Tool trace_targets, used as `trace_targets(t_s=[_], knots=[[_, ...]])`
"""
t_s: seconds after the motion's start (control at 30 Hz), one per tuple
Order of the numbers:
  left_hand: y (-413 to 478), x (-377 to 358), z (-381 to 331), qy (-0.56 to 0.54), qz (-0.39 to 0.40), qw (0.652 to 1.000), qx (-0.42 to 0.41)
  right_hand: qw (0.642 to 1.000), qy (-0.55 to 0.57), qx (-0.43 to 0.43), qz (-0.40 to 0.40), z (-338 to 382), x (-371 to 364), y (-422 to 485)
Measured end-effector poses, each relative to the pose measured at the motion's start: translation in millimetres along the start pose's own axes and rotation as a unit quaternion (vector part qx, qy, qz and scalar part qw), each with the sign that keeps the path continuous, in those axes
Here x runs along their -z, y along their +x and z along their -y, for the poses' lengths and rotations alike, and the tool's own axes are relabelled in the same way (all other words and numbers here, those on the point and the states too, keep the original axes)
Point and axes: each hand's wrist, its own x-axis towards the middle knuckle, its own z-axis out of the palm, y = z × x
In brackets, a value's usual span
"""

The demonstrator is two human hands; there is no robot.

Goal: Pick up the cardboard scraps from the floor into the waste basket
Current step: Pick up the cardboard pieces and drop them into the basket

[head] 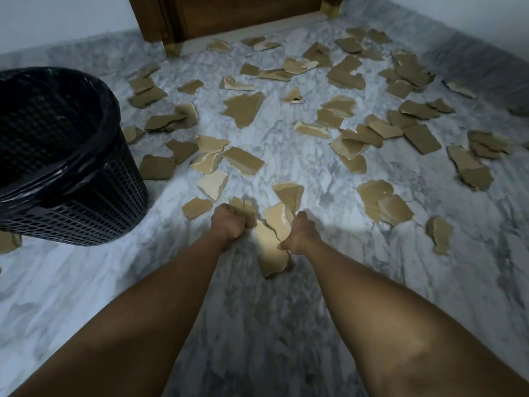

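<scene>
Floor: grey-veined white marble floor [329,296], running up to pale walls at the back and on the right.
Waste basket: black lattice waste basket [94,202] at the left, lined with a black plastic bag [94,90] folded over its rim; it stands on the floor, and its left part is cut off by the frame edge.
Furniture: dark wooden furniture [229,12] against the far wall, on short gold-coloured feet; only its base shows, the rest is cut off above.
Cardboard scraps: torn brown cardboard scraps [243,108] lie spread over the floor from just beside the basket across to the right wall, many overlapping; one lies partly behind the basket at the lower left.
Hard to make out: the basket's inside is dark, so I cannot tell what lies in it; the far scraps are blurred.
Left hand: left hand [230,224] reaches forward and down with the arm straight, knuckles up; its grip is closed into a fist around a crumpled scrap [243,207] at floor level.
Middle piece: a long pale scrap [270,250] lies on the floor between the two hands.
Right hand: right hand [299,234] reaches alongside, thumb pointing inward; its grip is curled closed on the edge of another scrap [279,217], fingers mostly hidden under the hand.
</scene>
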Motion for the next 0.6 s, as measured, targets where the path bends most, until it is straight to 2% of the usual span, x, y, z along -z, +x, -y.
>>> trace_targets(t_s=[0.1,0.17,0.23,0.37,0.47,0.6], knots=[[6.3,-5.3,-25.2,-0.153,-0.029,0.987,0.039,0.999,0.041,0.026,0.012,-7.6,9.2,0.2],[7.6,-9.5,-46.3,-0.212,0.006,0.976,0.047,0.997,0.069,0.033,0.022,-15.6,16.1,0.7],[5.9,-14.5,-63.5,-0.233,0.044,0.971,0.039,0.995,0.084,0.031,0.038,-26.0,24.5,1.8],[13.9,-32.7,-75.0,-0.224,0.058,0.973,0.017,0.993,0.071,0.008,0.089,-48.1,51.0,1.1],[22.2,-54.6,-78.3,-0.151,0.079,0.985,0.003,0.991,0.024,-0.006,0.134,-62.2,67.3,-3.1],[12.9,-83.3,-94.6,0.070,0.080,0.992,-0.065,0.989,-0.076,-0.010,0.128,-76.5,68.9,-6.4]])
